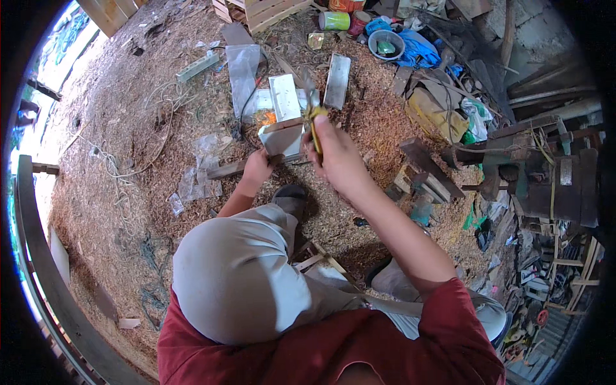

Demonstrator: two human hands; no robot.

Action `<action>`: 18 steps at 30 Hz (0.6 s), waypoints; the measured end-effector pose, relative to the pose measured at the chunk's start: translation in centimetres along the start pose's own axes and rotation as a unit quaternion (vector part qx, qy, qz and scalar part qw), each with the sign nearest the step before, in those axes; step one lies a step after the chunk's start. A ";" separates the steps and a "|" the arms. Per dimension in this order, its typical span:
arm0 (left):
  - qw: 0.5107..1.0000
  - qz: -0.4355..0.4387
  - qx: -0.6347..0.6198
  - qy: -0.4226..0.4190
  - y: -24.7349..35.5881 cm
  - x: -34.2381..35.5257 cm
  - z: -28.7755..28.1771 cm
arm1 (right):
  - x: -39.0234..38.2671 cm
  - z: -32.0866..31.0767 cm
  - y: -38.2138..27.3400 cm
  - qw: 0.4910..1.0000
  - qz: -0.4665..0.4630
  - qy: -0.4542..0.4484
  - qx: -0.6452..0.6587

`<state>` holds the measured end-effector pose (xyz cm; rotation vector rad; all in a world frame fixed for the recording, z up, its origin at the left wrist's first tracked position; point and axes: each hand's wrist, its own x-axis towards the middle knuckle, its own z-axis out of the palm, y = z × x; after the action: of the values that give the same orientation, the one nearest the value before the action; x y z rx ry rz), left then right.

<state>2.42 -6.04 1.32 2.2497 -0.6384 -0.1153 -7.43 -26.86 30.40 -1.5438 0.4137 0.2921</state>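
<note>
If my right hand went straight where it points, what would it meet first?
Past its yellow-handled tool, your right hand would probably meet the white oblong piece ahead-left, though depth is unclear.

At upper centre, a white oblong box (337, 81) lies on brown wood shavings (377, 115), left of a grey round plastic bucket (375, 49).

Dressed in a maroon shirt (276, 359), short in the right sleeve (457, 327) and curved at the edge low in the view. Clad below in loose, light grey trousers (273, 237), smooth over the left knee (218, 276), creased beside it. Shod on the left in a dark, round-toed shoe (290, 192). Bare in left hand (258, 167) and right hand (339, 155).
</note>
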 end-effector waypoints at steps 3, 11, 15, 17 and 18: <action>0.999 -0.018 -0.021 -0.027 0.1 -0.4 -0.7 | -0.2 0.8 0.0 0.981 -0.186 0.035 0.039; 0.994 -0.010 -0.111 -0.019 2.7 0.7 -0.5 | 1.4 -0.9 4.1 0.993 0.034 0.012 -0.112; 0.968 0.042 -0.242 0.053 -2.4 -0.6 0.8 | -0.8 2.2 -0.4 0.966 -0.251 0.044 0.038; 0.967 0.032 -0.251 0.040 -2.0 0.1 1.2 | -0.1 2.1 0.8 0.941 -0.326 0.093 0.012; 0.967 0.017 -0.252 0.031 -2.7 -0.2 1.1 | 1.8 1.9 4.0 0.966 -0.224 0.079 -0.102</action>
<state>3.06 -5.16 -1.35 1.7432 -0.5421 -0.1693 -7.38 -25.06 25.95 -1.8207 0.1500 -0.1469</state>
